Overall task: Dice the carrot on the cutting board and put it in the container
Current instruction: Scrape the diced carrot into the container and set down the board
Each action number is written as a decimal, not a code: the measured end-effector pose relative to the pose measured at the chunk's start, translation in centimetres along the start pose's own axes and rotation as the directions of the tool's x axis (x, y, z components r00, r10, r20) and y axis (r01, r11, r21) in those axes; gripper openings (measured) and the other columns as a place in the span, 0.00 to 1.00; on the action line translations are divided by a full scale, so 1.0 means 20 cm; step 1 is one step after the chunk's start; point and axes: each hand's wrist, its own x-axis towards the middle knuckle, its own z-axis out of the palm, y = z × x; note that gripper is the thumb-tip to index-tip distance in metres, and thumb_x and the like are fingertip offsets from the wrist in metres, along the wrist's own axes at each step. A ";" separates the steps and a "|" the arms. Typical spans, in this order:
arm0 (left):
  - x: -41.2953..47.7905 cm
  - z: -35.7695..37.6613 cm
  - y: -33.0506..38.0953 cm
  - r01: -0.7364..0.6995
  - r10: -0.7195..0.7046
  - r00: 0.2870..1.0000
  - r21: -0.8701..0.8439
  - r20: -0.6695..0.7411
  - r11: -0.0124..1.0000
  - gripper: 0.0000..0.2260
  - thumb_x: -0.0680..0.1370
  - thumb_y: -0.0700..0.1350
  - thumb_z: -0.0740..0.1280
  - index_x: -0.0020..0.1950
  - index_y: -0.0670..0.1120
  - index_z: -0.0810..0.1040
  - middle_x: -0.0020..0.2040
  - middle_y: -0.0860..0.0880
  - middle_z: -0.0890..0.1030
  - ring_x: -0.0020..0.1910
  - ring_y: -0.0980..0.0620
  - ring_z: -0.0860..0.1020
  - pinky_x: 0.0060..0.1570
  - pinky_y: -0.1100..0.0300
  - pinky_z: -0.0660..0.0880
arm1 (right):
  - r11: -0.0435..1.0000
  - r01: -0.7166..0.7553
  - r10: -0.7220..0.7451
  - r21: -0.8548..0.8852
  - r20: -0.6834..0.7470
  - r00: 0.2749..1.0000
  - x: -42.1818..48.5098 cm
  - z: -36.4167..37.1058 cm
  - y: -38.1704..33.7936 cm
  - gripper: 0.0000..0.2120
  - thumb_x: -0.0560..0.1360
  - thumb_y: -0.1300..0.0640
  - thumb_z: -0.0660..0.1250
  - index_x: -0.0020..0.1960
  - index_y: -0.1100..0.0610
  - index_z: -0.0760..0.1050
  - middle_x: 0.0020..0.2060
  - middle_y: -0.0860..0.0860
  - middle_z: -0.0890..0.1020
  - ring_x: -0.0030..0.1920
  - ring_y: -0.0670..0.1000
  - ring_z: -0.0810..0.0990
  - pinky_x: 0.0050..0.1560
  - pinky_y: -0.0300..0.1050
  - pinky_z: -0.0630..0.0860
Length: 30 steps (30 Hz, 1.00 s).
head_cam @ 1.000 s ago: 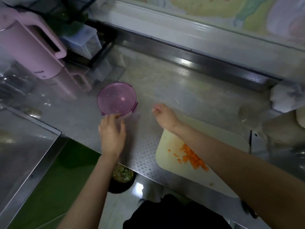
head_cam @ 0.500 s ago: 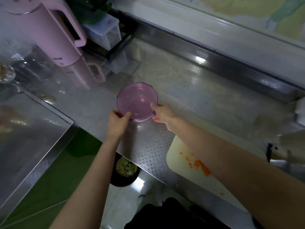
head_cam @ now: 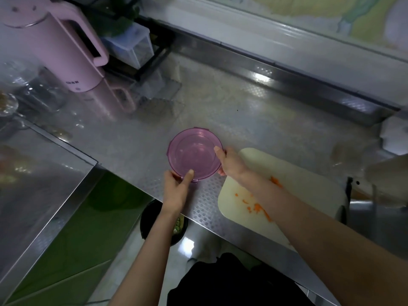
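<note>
A round purple container [head_cam: 194, 152] with its lid on sits on the steel counter, just left of the cream cutting board [head_cam: 293, 173]. My left hand [head_cam: 176, 191] grips its near rim, thumb on the lid. My right hand [head_cam: 230, 162] holds its right edge, thumb on top. Diced carrot [head_cam: 257, 207] lies scattered on the board, partly hidden under my right forearm.
A pink kettle [head_cam: 55, 47] and a clear box [head_cam: 132, 45] stand at the back left. Glassware [head_cam: 8, 104] sits at the far left. A knife handle [head_cam: 348, 191] lies right of the board. A black bowl of green bits [head_cam: 178, 226] sits below the counter edge.
Both hands reached the purple container and took hold of it. It has come closer to the cutting board and the counter's front edge.
</note>
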 end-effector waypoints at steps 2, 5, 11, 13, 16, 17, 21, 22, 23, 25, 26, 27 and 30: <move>0.00 0.00 -0.01 0.013 -0.013 1.000 -0.008 0.011 1.000 0.14 0.76 0.48 0.68 0.55 0.42 0.68 0.47 0.49 0.75 0.46 0.53 0.74 0.41 0.65 0.71 | 1.000 0.018 -0.018 -0.025 0.006 1.000 0.00 -0.01 0.01 0.14 0.81 0.47 0.56 0.53 0.59 0.67 0.33 0.52 0.72 0.28 0.49 0.72 0.23 0.35 0.70; -0.02 0.01 -0.02 0.025 -0.025 0.999 -0.016 0.022 1.000 0.14 0.76 0.49 0.67 0.56 0.44 0.68 0.47 0.51 0.75 0.46 0.55 0.74 0.42 0.65 0.70 | 0.997 0.037 -0.036 -0.061 0.018 0.999 0.00 -0.02 0.03 0.15 0.80 0.46 0.56 0.53 0.59 0.66 0.33 0.51 0.71 0.29 0.49 0.71 0.29 0.40 0.70; -0.05 0.03 -0.04 0.031 -0.033 0.999 -0.079 -0.012 0.996 0.10 0.77 0.48 0.65 0.50 0.45 0.66 0.44 0.51 0.71 0.42 0.55 0.71 0.41 0.63 0.69 | 0.992 0.055 -0.052 -0.118 0.027 0.998 0.00 -0.02 0.04 0.16 0.80 0.44 0.54 0.55 0.57 0.67 0.35 0.51 0.71 0.35 0.53 0.72 0.40 0.48 0.74; -0.07 0.05 -0.05 0.017 -0.022 0.998 -0.089 -0.055 0.996 0.11 0.77 0.48 0.66 0.46 0.46 0.65 0.42 0.49 0.70 0.41 0.53 0.70 0.40 0.62 0.69 | 0.988 0.063 -0.062 -0.138 0.016 0.998 0.01 -0.02 0.05 0.19 0.80 0.44 0.54 0.56 0.59 0.69 0.33 0.49 0.69 0.35 0.52 0.70 0.43 0.49 0.73; -0.07 0.05 -0.04 0.052 -0.052 0.998 -0.001 -0.037 0.999 0.16 0.73 0.50 0.70 0.49 0.43 0.68 0.42 0.48 0.73 0.40 0.52 0.72 0.38 0.63 0.69 | 0.989 0.082 -0.081 -0.125 0.010 0.997 0.01 -0.03 0.06 0.20 0.80 0.43 0.55 0.56 0.60 0.70 0.30 0.47 0.66 0.30 0.47 0.65 0.35 0.43 0.65; -0.06 0.04 -0.03 0.063 -0.061 0.998 0.040 -0.032 0.997 0.18 0.72 0.51 0.72 0.51 0.42 0.68 0.43 0.48 0.73 0.39 0.54 0.72 0.37 0.64 0.69 | 0.989 0.086 -0.085 -0.119 0.011 0.996 0.01 -0.04 0.07 0.20 0.80 0.43 0.55 0.55 0.60 0.70 0.30 0.47 0.66 0.30 0.47 0.64 0.33 0.41 0.63; 0.04 -0.05 0.04 0.067 -0.072 0.987 -0.040 -0.140 0.997 0.24 0.74 0.52 0.69 0.61 0.38 0.67 0.53 0.45 0.73 0.50 0.51 0.73 0.51 0.61 0.71 | 0.977 0.148 -0.146 -0.154 0.024 0.989 -0.02 -0.06 0.08 0.15 0.80 0.47 0.57 0.48 0.60 0.66 0.31 0.51 0.69 0.30 0.49 0.69 0.32 0.42 0.72; 0.07 -0.07 0.07 0.068 -0.082 0.982 -0.084 -0.170 0.994 0.23 0.75 0.52 0.67 0.62 0.38 0.67 0.54 0.44 0.73 0.52 0.50 0.73 0.55 0.57 0.71 | 0.976 0.166 -0.164 -0.140 0.026 0.986 -0.02 -0.07 0.08 0.14 0.80 0.48 0.58 0.47 0.60 0.66 0.31 0.51 0.70 0.30 0.49 0.70 0.28 0.38 0.73; 0.11 -0.08 0.10 0.068 -0.085 0.981 -0.101 -0.176 0.993 0.23 0.76 0.53 0.66 0.61 0.37 0.69 0.53 0.43 0.74 0.51 0.49 0.73 0.56 0.53 0.71 | 0.975 0.175 -0.173 -0.134 0.031 0.984 -0.02 -0.08 0.08 0.14 0.80 0.49 0.58 0.46 0.60 0.66 0.32 0.52 0.70 0.30 0.49 0.71 0.25 0.34 0.72; 0.18 -0.08 0.13 0.064 -0.069 0.989 -0.044 -0.134 0.997 0.18 0.77 0.54 0.65 0.53 0.38 0.73 0.45 0.43 0.77 0.43 0.49 0.73 0.49 0.51 0.74 | 0.967 0.201 -0.197 -0.156 0.044 0.979 -0.03 -0.09 0.08 0.14 0.80 0.49 0.58 0.42 0.58 0.65 0.31 0.52 0.70 0.30 0.49 0.71 0.25 0.32 0.71; 0.19 -0.07 0.15 0.062 -0.062 0.993 0.000 -0.096 0.998 0.14 0.77 0.53 0.65 0.47 0.41 0.73 0.40 0.46 0.76 0.39 0.51 0.73 0.42 0.54 0.73 | 0.959 0.218 -0.212 -0.181 0.052 0.976 -0.03 -0.09 0.08 0.14 0.80 0.49 0.58 0.40 0.57 0.64 0.31 0.51 0.69 0.30 0.49 0.70 0.30 0.35 0.73; 0.20 -0.07 0.15 0.059 -0.057 0.997 0.031 -0.059 0.998 0.13 0.76 0.52 0.66 0.42 0.43 0.72 0.36 0.48 0.74 0.35 0.52 0.72 0.36 0.59 0.71 | 0.947 0.235 -0.228 -0.218 0.057 0.972 -0.03 -0.10 0.08 0.15 0.80 0.49 0.58 0.40 0.56 0.63 0.30 0.51 0.69 0.31 0.49 0.69 0.35 0.41 0.74; 0.22 -0.08 0.10 0.079 -0.081 0.996 0.048 0.046 0.996 0.14 0.75 0.53 0.68 0.37 0.45 0.71 0.31 0.48 0.72 0.28 0.54 0.71 0.24 0.67 0.67 | 0.914 0.279 -0.275 -0.295 0.056 0.960 -0.01 -0.11 0.07 0.13 0.80 0.49 0.58 0.46 0.59 0.64 0.33 0.50 0.68 0.34 0.49 0.67 0.41 0.47 0.66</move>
